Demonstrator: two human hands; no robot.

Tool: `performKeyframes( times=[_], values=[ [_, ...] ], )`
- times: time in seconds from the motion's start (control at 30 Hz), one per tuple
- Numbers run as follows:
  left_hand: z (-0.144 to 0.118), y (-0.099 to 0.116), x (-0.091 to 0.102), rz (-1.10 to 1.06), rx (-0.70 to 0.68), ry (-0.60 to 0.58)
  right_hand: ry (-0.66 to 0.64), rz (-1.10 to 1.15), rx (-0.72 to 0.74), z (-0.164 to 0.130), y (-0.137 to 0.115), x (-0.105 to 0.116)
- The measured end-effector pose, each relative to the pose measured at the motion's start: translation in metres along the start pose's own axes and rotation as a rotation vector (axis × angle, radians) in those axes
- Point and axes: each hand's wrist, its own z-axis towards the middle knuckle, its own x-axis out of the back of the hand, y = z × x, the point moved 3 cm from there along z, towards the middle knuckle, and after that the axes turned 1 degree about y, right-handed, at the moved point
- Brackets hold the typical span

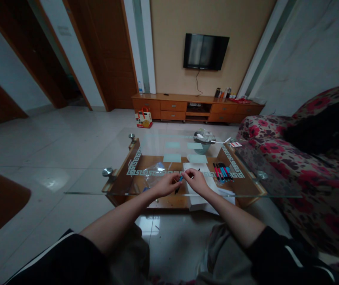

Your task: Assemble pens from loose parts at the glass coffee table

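Just above the near part of the glass table, my left hand (169,185) is closed in a pinch on a small blue pen piece (181,178), with a dark end (177,190) showing below the fingers. Close beside it, my right hand (196,181) is also pinched, its fingertips at the blue piece. A thin dark tip (199,170) sticks out past the right hand's knuckles; whether it joins the blue piece is hidden. To the right lies a row of several red, blue and black pens (223,172).
White box and papers (197,202) sit under the right forearm. Clear plastic bags (154,174) lie left of the hands. Pale rectangles mark the glass tabletop (83,186). Behind stand a lined waste basket (203,148) and a paper bag (143,118); a floral sofa (314,174) is at right.
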Motion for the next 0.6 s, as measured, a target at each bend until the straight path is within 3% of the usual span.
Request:
performKeyframes(
  times=[0.2,0.43,0.53,0.6],
  values=[
    [0.003,-0.01,-0.003,-0.098,0.034,0.013,-0.072,-0.03,-0.019,0.0,0.002,-0.003],
    [0.002,-0.004,-0.003,-0.131,-0.003,-0.002,-0.094,-0.075,-0.02,-0.003,-0.002,-0.002],
    [0.002,-0.003,-0.003,-0.149,0.0,0.001,-0.034,-0.139,0.035,0.003,-0.003,0.009],
    [0.003,-0.004,-0.002,-0.171,0.024,0.013,0.1,-0.179,0.07,0.011,0.001,0.026]
  ],
)
